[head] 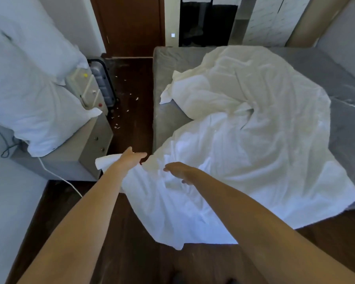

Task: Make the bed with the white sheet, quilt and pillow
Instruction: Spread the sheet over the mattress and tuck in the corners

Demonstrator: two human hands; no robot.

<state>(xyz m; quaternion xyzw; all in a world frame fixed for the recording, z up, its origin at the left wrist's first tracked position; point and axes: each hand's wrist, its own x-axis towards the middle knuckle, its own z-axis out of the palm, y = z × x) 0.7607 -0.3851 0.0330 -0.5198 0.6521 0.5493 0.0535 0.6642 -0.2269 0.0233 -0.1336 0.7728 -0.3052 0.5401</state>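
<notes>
Most of the mattress is bare grey right now, with the white sheet bunched in a loose heap across the middle and spilling off the near corner toward the dark floor. Pillows and what looks like the quilt are parked on the side cabinet to our left, so they're out of the way. Our left hand is at the sheet's edge, though we can't tell if the fingers actually pinch the cloth or just touch it. Our right hand hovers palm down over the fabric, fingers loosely together and relaxed. Our tip: find a real corner first, grab one edge with both hands well apart, then flick the sheet outward so it floats flat instead of dragging the heap.
</notes>
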